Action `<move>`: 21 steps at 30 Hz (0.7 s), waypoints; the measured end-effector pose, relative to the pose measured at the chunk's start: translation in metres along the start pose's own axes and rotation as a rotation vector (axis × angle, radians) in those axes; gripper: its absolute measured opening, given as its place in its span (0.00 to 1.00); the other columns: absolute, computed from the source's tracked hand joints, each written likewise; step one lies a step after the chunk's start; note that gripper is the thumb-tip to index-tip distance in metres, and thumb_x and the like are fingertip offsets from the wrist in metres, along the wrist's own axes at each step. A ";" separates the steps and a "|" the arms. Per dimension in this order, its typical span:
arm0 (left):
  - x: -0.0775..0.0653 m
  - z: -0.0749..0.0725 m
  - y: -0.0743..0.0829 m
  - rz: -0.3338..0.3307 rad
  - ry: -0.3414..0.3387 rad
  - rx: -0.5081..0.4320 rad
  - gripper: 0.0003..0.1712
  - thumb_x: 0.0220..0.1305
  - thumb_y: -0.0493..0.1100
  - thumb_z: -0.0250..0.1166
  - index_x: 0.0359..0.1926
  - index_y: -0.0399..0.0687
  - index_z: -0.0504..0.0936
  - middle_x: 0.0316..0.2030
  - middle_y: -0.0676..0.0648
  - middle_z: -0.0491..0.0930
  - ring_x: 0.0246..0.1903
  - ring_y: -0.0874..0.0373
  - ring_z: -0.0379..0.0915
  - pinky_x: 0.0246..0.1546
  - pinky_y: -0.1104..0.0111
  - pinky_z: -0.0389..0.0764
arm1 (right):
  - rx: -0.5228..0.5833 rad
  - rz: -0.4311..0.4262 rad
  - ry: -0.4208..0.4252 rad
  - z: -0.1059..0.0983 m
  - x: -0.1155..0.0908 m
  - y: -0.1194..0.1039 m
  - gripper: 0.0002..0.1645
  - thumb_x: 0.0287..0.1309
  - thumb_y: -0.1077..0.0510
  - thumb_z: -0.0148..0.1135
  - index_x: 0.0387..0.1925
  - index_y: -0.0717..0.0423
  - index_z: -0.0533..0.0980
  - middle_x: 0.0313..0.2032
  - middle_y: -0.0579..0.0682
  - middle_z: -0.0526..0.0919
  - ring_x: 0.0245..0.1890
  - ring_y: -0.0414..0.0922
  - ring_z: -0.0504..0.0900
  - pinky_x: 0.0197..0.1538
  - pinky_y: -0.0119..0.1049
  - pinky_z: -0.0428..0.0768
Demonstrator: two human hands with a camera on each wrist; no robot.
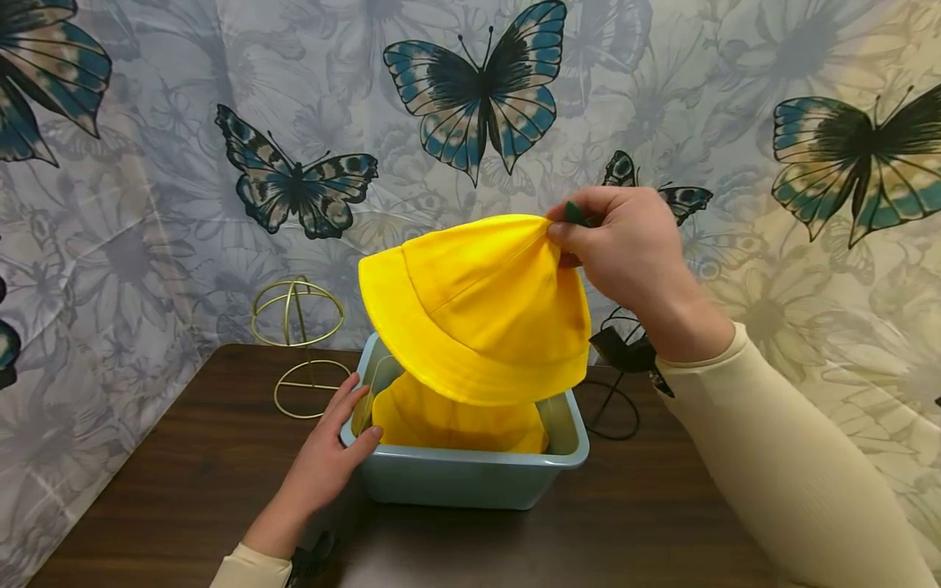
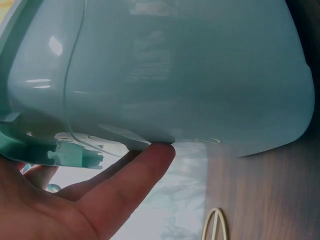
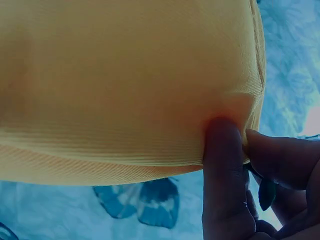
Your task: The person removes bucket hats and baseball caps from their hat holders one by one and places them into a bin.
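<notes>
My right hand (image 1: 625,245) pinches the top of a yellow bucket hat (image 1: 478,318) between thumb and fingers, holding it up over a pale blue-green plastic bin (image 1: 456,478). A small green leaf-like tab (image 1: 576,214) shows among those fingers, also in the right wrist view. The hat's brim hangs down at a tilt. Another yellow cloth piece (image 1: 456,425), partly covered by the raised hat, lies inside the bin. My left hand (image 1: 323,461) rests at the bin's left side, thumb by the near rim. In the left wrist view, its straight fingers (image 2: 135,182) touch the bin's outer wall.
Behind the bin on the left stands a gold wire stand (image 1: 297,343). A black object with cables (image 1: 621,351) lies behind on the right. The dark wooden table (image 1: 647,506) meets a butterfly-patterned cloth backdrop (image 1: 470,98).
</notes>
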State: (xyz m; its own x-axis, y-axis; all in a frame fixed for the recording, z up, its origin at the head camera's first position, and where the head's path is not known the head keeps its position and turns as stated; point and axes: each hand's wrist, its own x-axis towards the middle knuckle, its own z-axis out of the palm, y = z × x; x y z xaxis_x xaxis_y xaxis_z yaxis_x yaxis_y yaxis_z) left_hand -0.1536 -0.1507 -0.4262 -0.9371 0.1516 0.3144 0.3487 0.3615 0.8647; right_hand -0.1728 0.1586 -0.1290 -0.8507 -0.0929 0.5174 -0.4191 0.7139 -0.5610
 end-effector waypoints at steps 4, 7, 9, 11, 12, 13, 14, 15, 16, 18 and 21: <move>0.000 0.001 0.000 0.001 0.001 0.000 0.37 0.71 0.50 0.62 0.74 0.41 0.62 0.78 0.49 0.44 0.73 0.39 0.43 0.59 0.37 0.64 | -0.006 0.033 -0.043 0.020 0.000 0.017 0.06 0.64 0.60 0.67 0.40 0.57 0.86 0.36 0.52 0.85 0.30 0.46 0.83 0.37 0.33 0.83; 0.001 0.001 0.000 -0.004 0.001 -0.001 0.37 0.71 0.51 0.61 0.74 0.41 0.62 0.78 0.48 0.44 0.74 0.39 0.42 0.61 0.35 0.59 | -0.019 0.077 -0.091 0.033 0.000 0.033 0.06 0.65 0.60 0.66 0.41 0.56 0.86 0.36 0.53 0.85 0.30 0.47 0.82 0.37 0.36 0.84; 0.001 0.001 0.001 -0.010 0.002 0.001 0.37 0.71 0.51 0.61 0.74 0.41 0.62 0.78 0.48 0.45 0.74 0.39 0.42 0.62 0.34 0.55 | -0.016 0.109 -0.116 0.041 0.000 0.043 0.06 0.65 0.61 0.65 0.41 0.57 0.86 0.36 0.54 0.84 0.30 0.48 0.82 0.37 0.37 0.84; 0.001 0.001 0.002 -0.014 0.002 0.004 0.37 0.70 0.50 0.62 0.74 0.40 0.62 0.78 0.47 0.45 0.74 0.39 0.42 0.63 0.34 0.53 | -0.010 0.131 -0.136 0.047 0.000 0.052 0.07 0.65 0.62 0.65 0.41 0.58 0.86 0.37 0.54 0.84 0.30 0.48 0.82 0.37 0.37 0.84; 0.001 0.001 0.003 -0.017 0.002 0.004 0.37 0.70 0.50 0.62 0.74 0.40 0.62 0.78 0.47 0.45 0.74 0.39 0.42 0.63 0.34 0.52 | -0.011 0.136 -0.144 0.050 0.001 0.055 0.07 0.65 0.62 0.65 0.42 0.58 0.86 0.37 0.55 0.84 0.30 0.48 0.83 0.37 0.37 0.84; 0.002 0.001 0.004 -0.018 0.003 0.004 0.37 0.70 0.49 0.62 0.74 0.40 0.62 0.78 0.47 0.45 0.74 0.39 0.42 0.63 0.34 0.51 | -0.006 0.142 -0.150 0.052 0.001 0.058 0.07 0.65 0.62 0.66 0.42 0.58 0.86 0.37 0.55 0.84 0.30 0.47 0.83 0.37 0.36 0.84; 0.002 0.001 0.004 -0.019 0.003 0.005 0.37 0.70 0.48 0.62 0.74 0.40 0.62 0.78 0.47 0.45 0.74 0.39 0.42 0.63 0.34 0.51 | -0.002 0.145 -0.156 0.055 0.001 0.059 0.07 0.64 0.62 0.66 0.42 0.58 0.86 0.37 0.55 0.84 0.30 0.47 0.83 0.36 0.36 0.84; 0.002 0.000 0.005 -0.018 0.003 0.004 0.37 0.70 0.48 0.62 0.74 0.40 0.62 0.78 0.47 0.45 0.74 0.40 0.42 0.64 0.34 0.51 | 0.000 0.145 -0.164 0.056 0.001 0.059 0.07 0.64 0.62 0.66 0.42 0.58 0.86 0.37 0.55 0.84 0.30 0.47 0.84 0.36 0.36 0.84; 0.002 0.000 0.005 -0.018 0.002 0.003 0.37 0.70 0.48 0.62 0.74 0.40 0.62 0.78 0.47 0.45 0.74 0.40 0.42 0.64 0.34 0.51 | -0.004 0.141 -0.172 0.058 0.001 0.059 0.07 0.64 0.61 0.66 0.42 0.58 0.86 0.37 0.55 0.84 0.29 0.47 0.84 0.36 0.36 0.84; 0.002 0.000 0.005 -0.017 0.002 0.005 0.37 0.70 0.48 0.62 0.74 0.40 0.62 0.78 0.46 0.45 0.74 0.40 0.43 0.64 0.35 0.52 | -0.005 0.135 -0.189 0.061 0.002 0.057 0.07 0.64 0.61 0.66 0.41 0.57 0.86 0.38 0.54 0.84 0.29 0.46 0.84 0.35 0.36 0.84; 0.001 0.000 0.004 -0.017 0.002 0.006 0.38 0.70 0.51 0.62 0.74 0.40 0.62 0.78 0.46 0.45 0.73 0.39 0.43 0.63 0.35 0.54 | 0.003 0.125 -0.215 0.066 0.002 0.051 0.07 0.65 0.61 0.66 0.41 0.57 0.86 0.38 0.54 0.84 0.30 0.45 0.85 0.36 0.36 0.84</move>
State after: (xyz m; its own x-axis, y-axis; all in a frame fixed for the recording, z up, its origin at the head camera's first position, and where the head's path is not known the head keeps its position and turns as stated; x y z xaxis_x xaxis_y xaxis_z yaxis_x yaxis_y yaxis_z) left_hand -0.1533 -0.1487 -0.4220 -0.9427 0.1439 0.3009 0.3332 0.3698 0.8673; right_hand -0.2167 0.1495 -0.1992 -0.9439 -0.1497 0.2942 -0.3067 0.7272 -0.6140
